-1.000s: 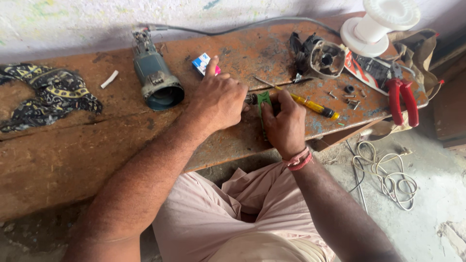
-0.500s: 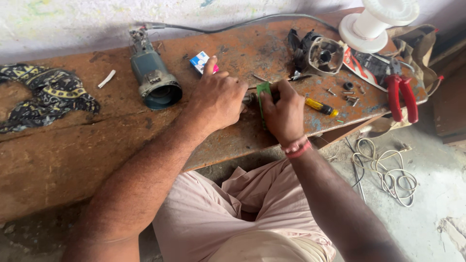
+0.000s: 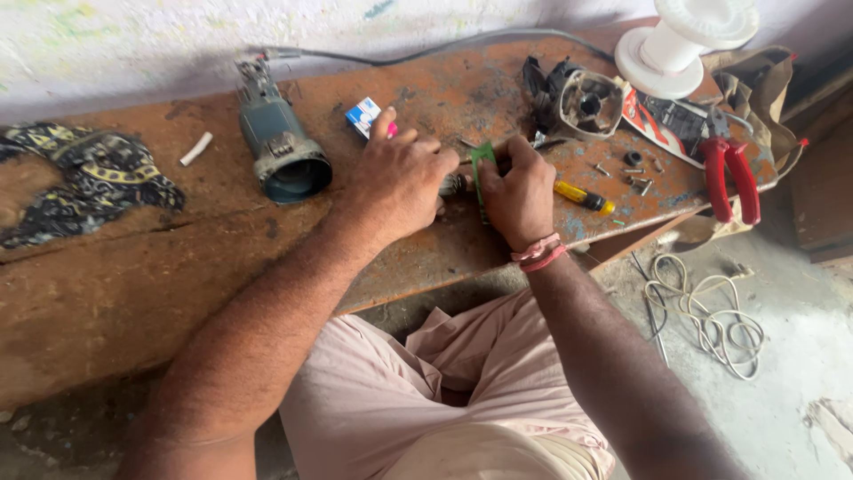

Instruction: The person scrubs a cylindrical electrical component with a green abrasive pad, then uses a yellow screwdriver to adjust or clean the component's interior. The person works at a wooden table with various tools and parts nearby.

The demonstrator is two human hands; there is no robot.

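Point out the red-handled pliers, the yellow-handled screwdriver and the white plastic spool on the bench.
red-handled pliers [image 3: 730, 178]: head view, on the red handles near the pivot.
yellow-handled screwdriver [image 3: 582, 197]: head view, on the yellow handle.
white plastic spool [image 3: 668, 49]: head view, on the white core between the flanges.

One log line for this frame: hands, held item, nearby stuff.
left hand: on small part | right hand: holds green piece | near: screwdriver, pliers, motor housing

A worn, rust-brown wooden workbench [image 3: 107, 293] ran across the frame from lower left to upper right — its top scuffed and paint-flecked. Behind it, along the top edge, stood a rough whitewashed wall [image 3: 133, 44]. At lower right lay a dusty grey concrete floor [image 3: 800, 356] in soft daylight.
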